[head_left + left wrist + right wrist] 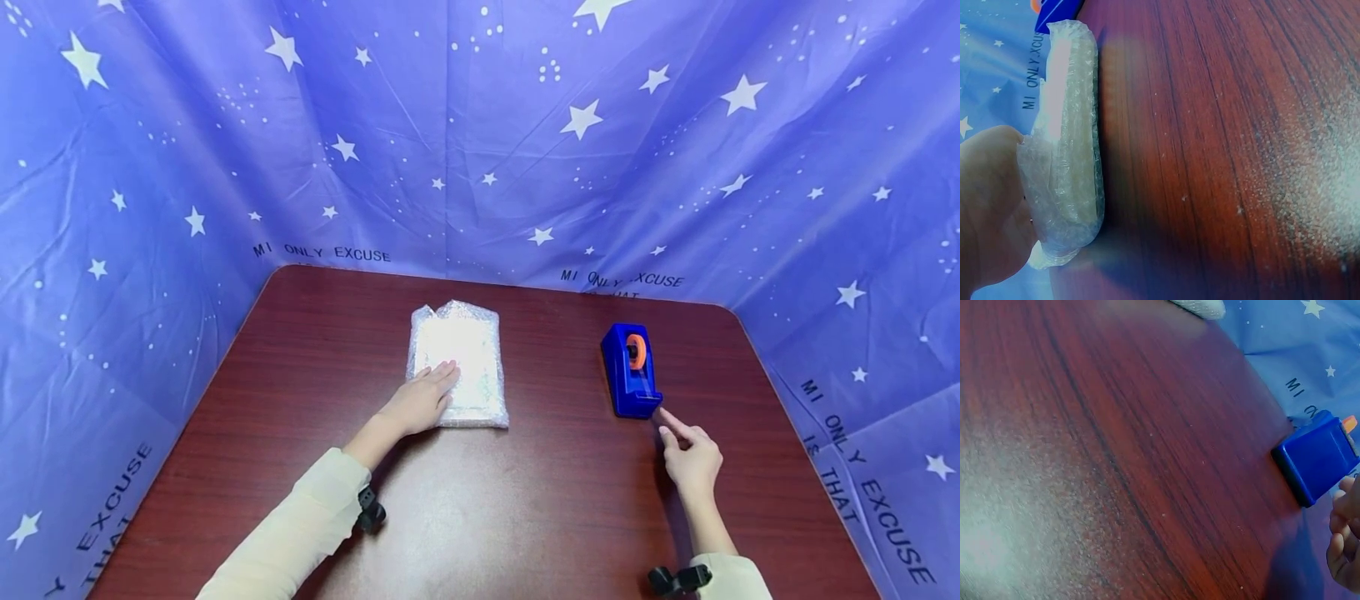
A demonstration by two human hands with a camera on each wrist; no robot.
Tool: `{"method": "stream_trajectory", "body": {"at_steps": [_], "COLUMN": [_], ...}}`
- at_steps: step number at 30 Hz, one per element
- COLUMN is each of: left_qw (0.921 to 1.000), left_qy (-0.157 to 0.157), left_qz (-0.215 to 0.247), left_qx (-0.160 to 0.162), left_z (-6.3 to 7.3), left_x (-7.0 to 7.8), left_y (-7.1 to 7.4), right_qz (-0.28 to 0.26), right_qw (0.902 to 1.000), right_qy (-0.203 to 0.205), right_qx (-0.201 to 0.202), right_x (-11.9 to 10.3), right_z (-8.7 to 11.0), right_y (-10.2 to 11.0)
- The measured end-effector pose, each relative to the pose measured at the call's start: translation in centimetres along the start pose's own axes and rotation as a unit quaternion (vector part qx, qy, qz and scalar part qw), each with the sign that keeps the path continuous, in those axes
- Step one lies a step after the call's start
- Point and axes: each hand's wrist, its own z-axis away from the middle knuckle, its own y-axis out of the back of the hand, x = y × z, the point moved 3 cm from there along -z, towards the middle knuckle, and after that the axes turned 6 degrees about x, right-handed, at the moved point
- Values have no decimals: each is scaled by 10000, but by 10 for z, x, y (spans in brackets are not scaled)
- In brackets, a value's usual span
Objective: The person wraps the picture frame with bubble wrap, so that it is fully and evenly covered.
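A flat rectangular package in bubble wrap [472, 379] lies on the table, its middle washed out by glare. My left hand [422, 402] rests on its left part with the fingers stretched over the top. From the side, the left wrist view shows the layered wrap [1075, 169] beside the left hand [991, 206]. To the right stands a blue tape dispenser [621, 379] with an orange-cored roll of tape [636, 352]. My right hand [693, 458] is at the dispenser's front end, index finger reaching out to its cutter edge, thumb a little apart below and the other fingers bent.
The dark red wooden table [555, 500] has bright glare near its front. Blue-purple star-printed cloth [480, 167] hangs behind it and along both sides. Black wrist cameras sit at both cuffs.
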Motion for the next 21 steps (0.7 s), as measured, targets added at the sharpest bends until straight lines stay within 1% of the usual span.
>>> {"method": "stream_trajectory", "body": {"at_steps": [3,5,8,10,12,15,16,17,19,21], "left_qw": [10000,10000,10000,10000,10000,10000,10000,10000,10000,10000], "left_qy": [-19,-31,-38,-37,-40,-29,-23,-17,-11,-11], "left_qz": [22,-3,-21,-31,-16,14,33,43,52,48], "left_qx": [2,-11,-14,8,37,37,37,35,42,56], "left_z": [-1,-1,0,0,0,0,1,1,1,1], "left_x": [1,1,1,0,1,1,1,1,2,2], "left_y": [1,1,0,0,1,1,1,2,2,1], "right_qz": [-386,-788,-1499,-2025,-2516,-3013,-3073,-3081,-3019,-2862], "right_qw": [9971,9903,9740,9602,9463,9328,9324,9339,9399,9490], "right_qy": [-551,-969,-1397,-1569,-1587,-1387,-1259,-1130,-843,-499], "right_qx": [-345,-615,-967,-1118,-1267,-1409,-1429,-1420,-1355,-1221], "right_x": [1,-2,-12,-22,-31,-45,-49,-54,-63,-73], "right_z": [-1,-2,-2,0,3,8,10,11,13,15], "right_y": [3,5,7,8,8,7,7,7,7,9]}}
